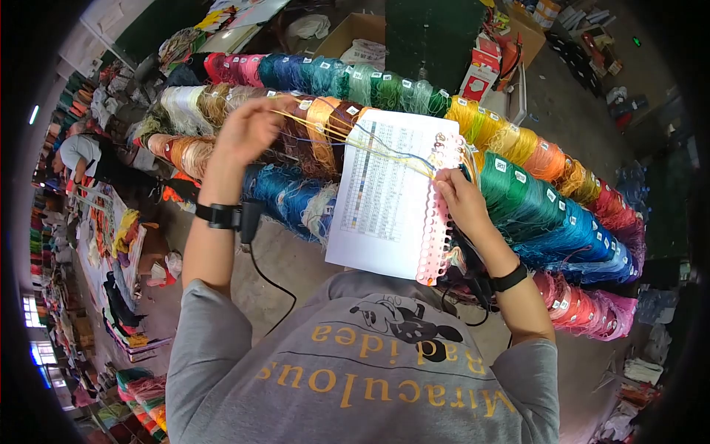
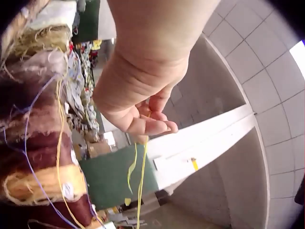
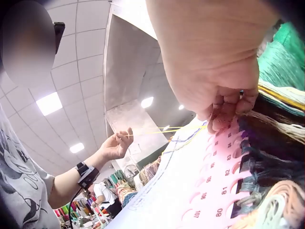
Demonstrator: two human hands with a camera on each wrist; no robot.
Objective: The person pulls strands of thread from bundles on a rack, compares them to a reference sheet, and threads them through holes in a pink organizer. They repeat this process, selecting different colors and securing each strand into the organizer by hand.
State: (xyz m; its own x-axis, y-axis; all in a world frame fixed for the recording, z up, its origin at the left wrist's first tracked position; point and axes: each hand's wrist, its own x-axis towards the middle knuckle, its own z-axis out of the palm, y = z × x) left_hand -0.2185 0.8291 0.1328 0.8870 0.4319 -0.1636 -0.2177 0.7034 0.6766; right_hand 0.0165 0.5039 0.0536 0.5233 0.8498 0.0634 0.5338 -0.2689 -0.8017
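Note:
My left hand (image 1: 251,132) is raised over the rows of yarn at the left, thumb and fingertips pinching a yellow thread (image 2: 141,183). That thread runs taut across to my right hand (image 1: 463,198), which grips the upper right edge of a pink numbered card (image 3: 209,193) with holes along its sides. Threads of several colours hang from the holes, dark teal and peach ones (image 3: 281,200) nearest in the right wrist view. Under the card lies a white printed sheet (image 1: 362,248) with a table of colour swatches. A loose blue thread (image 2: 29,167) trails beside the yellow.
Long rows of labelled yarn hanks surround the sheet: brown (image 1: 296,159), green (image 1: 510,192), blue (image 1: 285,196), yellow (image 1: 481,126). A cardboard box (image 1: 355,33) and a red-and-white box (image 1: 482,66) stand behind. Another person (image 1: 81,152) is at the far left. Black cables hang from both wrists.

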